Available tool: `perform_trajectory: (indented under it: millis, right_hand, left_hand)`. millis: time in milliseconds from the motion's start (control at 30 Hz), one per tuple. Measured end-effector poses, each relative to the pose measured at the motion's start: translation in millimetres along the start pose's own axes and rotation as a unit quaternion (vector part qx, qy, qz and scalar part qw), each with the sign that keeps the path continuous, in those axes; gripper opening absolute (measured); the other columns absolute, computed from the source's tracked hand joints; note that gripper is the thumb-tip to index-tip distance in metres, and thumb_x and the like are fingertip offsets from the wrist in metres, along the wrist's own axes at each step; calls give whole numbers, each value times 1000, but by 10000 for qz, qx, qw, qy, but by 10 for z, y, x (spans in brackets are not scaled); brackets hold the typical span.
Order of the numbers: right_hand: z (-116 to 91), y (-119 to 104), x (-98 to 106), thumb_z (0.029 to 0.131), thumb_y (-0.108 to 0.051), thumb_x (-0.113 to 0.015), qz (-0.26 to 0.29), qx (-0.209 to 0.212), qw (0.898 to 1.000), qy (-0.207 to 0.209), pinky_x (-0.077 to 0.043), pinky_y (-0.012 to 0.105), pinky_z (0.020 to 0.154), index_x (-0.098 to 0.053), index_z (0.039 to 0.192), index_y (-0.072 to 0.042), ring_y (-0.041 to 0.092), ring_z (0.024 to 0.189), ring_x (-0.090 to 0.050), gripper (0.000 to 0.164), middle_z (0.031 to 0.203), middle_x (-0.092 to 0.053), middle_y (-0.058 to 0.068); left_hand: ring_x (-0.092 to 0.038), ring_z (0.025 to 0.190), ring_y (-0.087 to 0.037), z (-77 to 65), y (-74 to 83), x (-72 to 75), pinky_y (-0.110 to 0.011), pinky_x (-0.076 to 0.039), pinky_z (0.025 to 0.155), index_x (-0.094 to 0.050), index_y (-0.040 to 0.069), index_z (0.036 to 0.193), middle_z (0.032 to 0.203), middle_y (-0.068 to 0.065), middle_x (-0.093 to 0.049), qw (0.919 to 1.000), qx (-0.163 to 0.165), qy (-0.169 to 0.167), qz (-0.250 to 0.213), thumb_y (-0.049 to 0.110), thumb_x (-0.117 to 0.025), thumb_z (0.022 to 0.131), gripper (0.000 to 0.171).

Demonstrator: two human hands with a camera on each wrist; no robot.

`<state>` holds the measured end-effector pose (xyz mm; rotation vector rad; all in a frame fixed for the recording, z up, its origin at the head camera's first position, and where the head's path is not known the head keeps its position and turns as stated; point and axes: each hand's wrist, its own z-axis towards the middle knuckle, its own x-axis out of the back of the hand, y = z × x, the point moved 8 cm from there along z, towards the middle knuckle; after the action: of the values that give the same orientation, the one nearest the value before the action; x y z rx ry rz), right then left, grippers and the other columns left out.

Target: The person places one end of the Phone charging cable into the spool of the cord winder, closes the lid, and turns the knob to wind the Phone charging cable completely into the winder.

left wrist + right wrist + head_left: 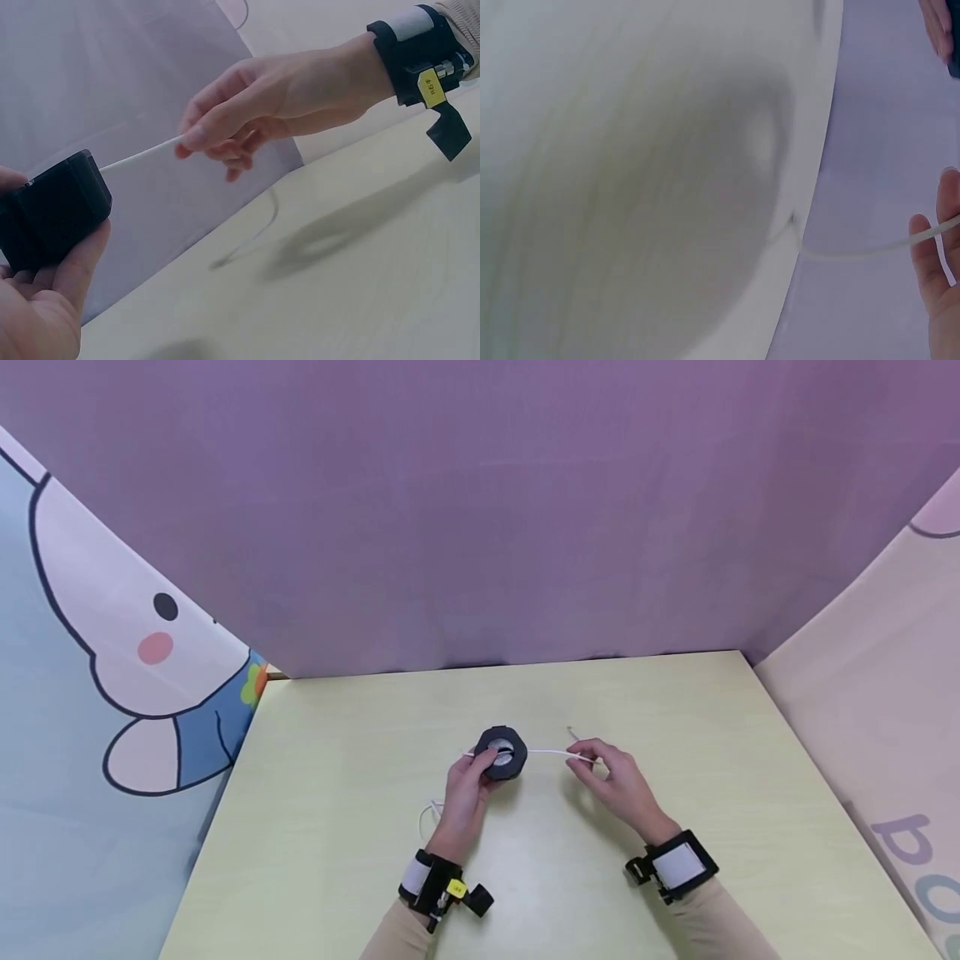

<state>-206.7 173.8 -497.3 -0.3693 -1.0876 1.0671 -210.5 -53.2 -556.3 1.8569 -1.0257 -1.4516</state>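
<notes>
My left hand (463,797) grips a black, many-sided cable winder (518,762) with a pale round centre, thumb across its face. From the winder's right side a white cord (547,751) runs fairly straight to my right hand (624,783), which pinches it between thumb and fingertips. Past those fingers the cord's loose end (268,221) hangs down toward the table in the left wrist view. Another loop of cord (422,823) shows beside the left wrist. In the right wrist view, only some fingers (928,262) of the right hand appear, with the cord crossing them.
Both hands are over a pale yellow table (337,760). A purple cloth (480,527) rises behind its far edge. Printed cloths flank it, with a cartoon figure (135,635) on the left one. Each wrist wears a black strap with a small camera (478,900).
</notes>
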Motion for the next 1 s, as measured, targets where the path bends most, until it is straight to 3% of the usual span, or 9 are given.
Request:
perform_trajectory:
  millis: [300,533,1000]
  right_hand:
    - [116,-181,-201,91,-4,-77,137,162,9996,-175,-48,29,59,-72,106,-9,4,76,-57,17,83,-67,-8]
    - [161,-284,-302,91,-3,-76,167,350,9991,-184,-58,47,71,-73,107,-8,11,86,-66,17,97,-75,2]
    - [146,-315,-237,87,-1,-80,-208,654,9975,169,-56,43,69,-75,99,-12,12,82,-65,17,89,-75,-3]
  left_hand:
    - [-73,99,-15,-13,15,-88,-30,-61,86,-47,-19,137,120,-16,-66,9999,-41,-145,-14,9,-60,100,48]
    - [-73,93,-12,-19,-19,-145,-29,-62,83,-46,-21,135,108,-9,-68,9996,49,-254,-69,6,-59,100,47]
    - [-73,97,-14,-28,-18,-127,-30,-62,84,-46,-21,138,116,-13,-67,9995,-12,-321,-27,6,-60,100,49]
